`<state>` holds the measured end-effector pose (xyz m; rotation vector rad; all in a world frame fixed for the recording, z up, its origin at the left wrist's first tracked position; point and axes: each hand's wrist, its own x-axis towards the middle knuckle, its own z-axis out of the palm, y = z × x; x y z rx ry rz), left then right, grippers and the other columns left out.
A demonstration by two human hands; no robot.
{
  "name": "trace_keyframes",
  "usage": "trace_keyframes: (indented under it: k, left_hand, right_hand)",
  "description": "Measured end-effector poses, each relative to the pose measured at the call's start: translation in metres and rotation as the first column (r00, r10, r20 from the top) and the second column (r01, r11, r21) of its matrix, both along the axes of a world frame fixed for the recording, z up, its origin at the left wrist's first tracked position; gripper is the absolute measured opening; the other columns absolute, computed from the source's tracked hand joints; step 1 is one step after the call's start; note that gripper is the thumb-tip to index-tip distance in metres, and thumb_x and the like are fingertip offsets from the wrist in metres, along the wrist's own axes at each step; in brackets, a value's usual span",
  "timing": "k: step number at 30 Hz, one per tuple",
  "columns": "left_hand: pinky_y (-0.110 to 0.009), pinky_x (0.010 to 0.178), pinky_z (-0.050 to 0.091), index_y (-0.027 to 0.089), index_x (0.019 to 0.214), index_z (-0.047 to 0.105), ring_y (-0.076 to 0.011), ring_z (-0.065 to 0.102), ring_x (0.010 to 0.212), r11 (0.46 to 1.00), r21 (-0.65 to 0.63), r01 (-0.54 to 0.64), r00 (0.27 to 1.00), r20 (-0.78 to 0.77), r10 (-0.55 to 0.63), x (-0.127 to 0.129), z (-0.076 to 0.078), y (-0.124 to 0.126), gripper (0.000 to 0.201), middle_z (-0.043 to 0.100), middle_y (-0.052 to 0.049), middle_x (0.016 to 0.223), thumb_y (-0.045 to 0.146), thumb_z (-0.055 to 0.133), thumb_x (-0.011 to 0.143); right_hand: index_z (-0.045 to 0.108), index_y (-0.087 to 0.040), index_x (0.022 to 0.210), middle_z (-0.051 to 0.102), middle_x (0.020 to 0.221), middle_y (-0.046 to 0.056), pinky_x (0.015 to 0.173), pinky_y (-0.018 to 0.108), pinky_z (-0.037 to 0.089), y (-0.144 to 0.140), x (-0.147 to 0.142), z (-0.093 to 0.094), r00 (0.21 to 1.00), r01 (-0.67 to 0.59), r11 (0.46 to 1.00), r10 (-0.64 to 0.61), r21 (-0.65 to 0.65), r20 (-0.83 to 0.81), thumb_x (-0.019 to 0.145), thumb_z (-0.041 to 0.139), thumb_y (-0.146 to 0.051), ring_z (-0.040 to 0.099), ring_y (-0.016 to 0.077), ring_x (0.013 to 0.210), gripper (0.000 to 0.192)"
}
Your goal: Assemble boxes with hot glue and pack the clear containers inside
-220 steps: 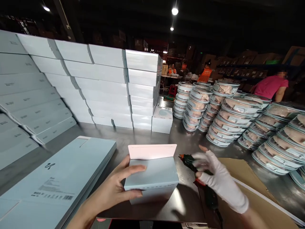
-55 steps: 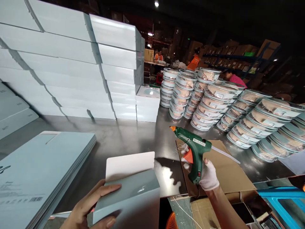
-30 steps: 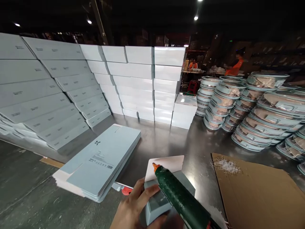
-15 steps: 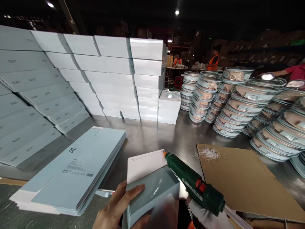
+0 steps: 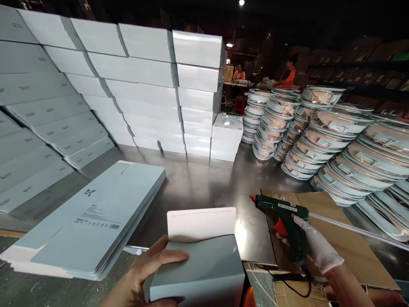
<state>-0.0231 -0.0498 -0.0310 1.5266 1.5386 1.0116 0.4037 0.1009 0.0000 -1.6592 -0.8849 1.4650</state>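
My left hand (image 5: 153, 266) grips the left side of a pale blue-grey carton (image 5: 201, 260), thumb on its top face. The carton's white-inside flap (image 5: 201, 221) stands up at the far edge, with a thin line along its top that looks like glue. In my gloved right hand (image 5: 315, 245) is a dark green glue gun (image 5: 287, 221) with a red trigger and an orange nozzle pointing left. It is held over the cardboard sheet, apart from the carton. A clear glue stick (image 5: 354, 229) sticks out of its back end.
Left of the carton lies a stack of flat cartons (image 5: 92, 217). A wall of closed white boxes (image 5: 147, 102) lines the back and left of the metal table (image 5: 204, 183). Stacked round glass containers (image 5: 338, 145) fill the right. A cardboard sheet (image 5: 354, 251) lies there; two people in orange vests are farther back.
My right hand has drawn the glue gun away from the flap to the right, over the cardboard. The carton has turned squarer to me, still in my left hand.
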Motion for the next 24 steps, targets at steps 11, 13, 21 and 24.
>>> trace_keyframes:
  k: [11, 13, 21, 24]
  left_hand:
    - [-0.055, 0.112, 0.048, 0.038, 0.113, 0.079, -0.0421, 0.051, 0.144, 0.998, 0.046, -0.039, 0.999, 0.037, 0.038, 0.024, -0.005, 0.005, 0.054, 0.071, -0.010, 0.139, 0.073, 0.079, 0.072]
    - [-0.049, 0.107, 0.053, 0.036, 0.107, 0.076, -0.0393, 0.056, 0.139, 0.991, 0.114, -0.070, 0.989, 0.141, 0.054, 0.033, -0.005, 0.006, 0.046, 0.064, -0.008, 0.146, 0.070, 0.078, 0.076]
    - [-0.035, 0.101, 0.057, 0.051, 0.138, 0.054, -0.0240, 0.064, 0.124, 0.943, 0.308, 0.125, 0.969, 0.168, -0.184, 0.027, 0.011, 0.019, 0.044, 0.061, -0.003, 0.119, 0.038, 0.067, 0.098]
    - [-0.035, 0.099, 0.058, 0.042, 0.117, 0.075, -0.0259, 0.062, 0.123, 0.937, 0.216, 0.274, 0.958, 0.021, -0.285, 0.018, 0.023, 0.025, 0.022, 0.058, -0.007, 0.114, 0.039, 0.068, 0.096]
  right_hand:
    - [0.011, -0.035, 0.163, 0.053, 0.153, 0.014, 0.111, 0.046, 0.049, -0.066, -0.102, 0.011, 0.811, -0.558, 0.690, 0.571, 0.460, 0.128, 0.072, 0.089, -0.038, 0.062, 0.0304, 0.131, 0.120]
    - [0.005, -0.040, 0.162, 0.057, 0.148, 0.011, 0.109, 0.045, 0.051, -0.071, -0.120, 0.000, 0.741, -0.609, 0.610, 0.665, 0.507, 0.089, 0.080, 0.083, -0.040, 0.063, 0.0289, 0.130, 0.114]
    - [0.049, -0.045, 0.150, 0.063, 0.142, 0.007, 0.103, 0.042, 0.055, -0.064, -0.116, -0.013, 0.641, -0.719, 0.276, 0.618, 0.638, 0.455, 0.074, 0.088, -0.027, 0.064, 0.0327, 0.127, 0.087]
    - [0.050, -0.046, 0.149, 0.061, 0.144, 0.008, 0.099, 0.038, 0.056, -0.057, -0.121, -0.003, 0.576, -0.752, 0.093, 0.572, 0.652, 0.583, 0.080, 0.086, -0.027, 0.064, 0.0291, 0.126, 0.080]
